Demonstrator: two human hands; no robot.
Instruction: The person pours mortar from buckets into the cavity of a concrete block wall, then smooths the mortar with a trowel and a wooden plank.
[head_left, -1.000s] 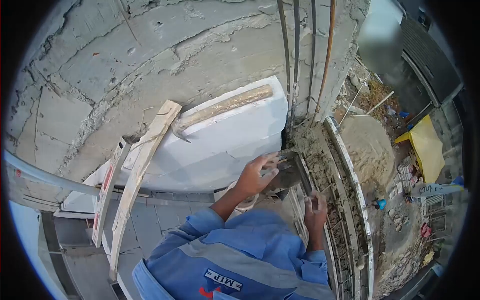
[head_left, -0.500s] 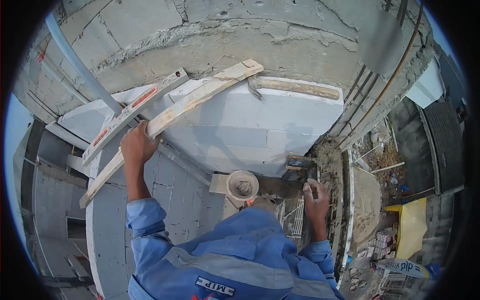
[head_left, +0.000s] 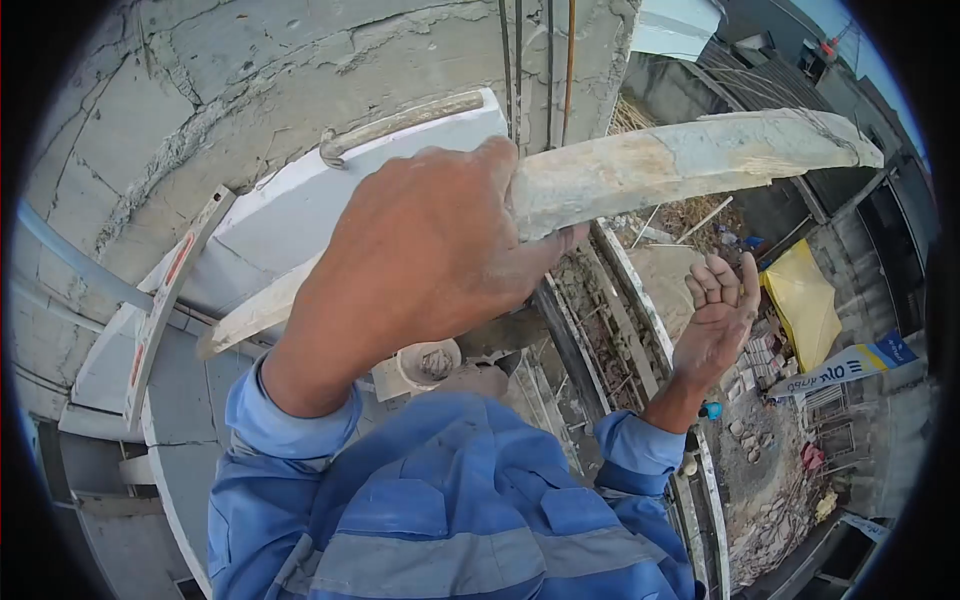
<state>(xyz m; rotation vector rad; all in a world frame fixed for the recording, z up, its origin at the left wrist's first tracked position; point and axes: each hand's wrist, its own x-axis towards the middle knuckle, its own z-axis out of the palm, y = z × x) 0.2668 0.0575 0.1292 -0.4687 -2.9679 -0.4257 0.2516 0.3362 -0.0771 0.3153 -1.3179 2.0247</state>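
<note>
- A long, pale, rough wooden plank [head_left: 690,165] is gripped in the left hand [head_left: 430,240], whose fingers are closed around it; one digit is seen under its lower edge, while the other fingertips are hidden.
- One end of the plank is seen to the left of these fingers, behind the wrist; the other is extended well past them to the right, above the right fingertips.
- The right hand [head_left: 715,320] is held up with its palm showing, the fingers loosely spread and part-curled, and nothing is held in them.
- Above and left of the left fingers, a wooden-handled hammer [head_left: 420,118] is laid along the top of a white block wall [head_left: 270,215].
- Well to their left, a pale spirit level with red markings [head_left: 175,300] is leaned at a slant.
- Below them, grey mortar is held in a round, whitish bucket [head_left: 402,372].
- To the right of the right fingers, a yellow sheet [head_left: 805,300] is seen in the background.
</note>
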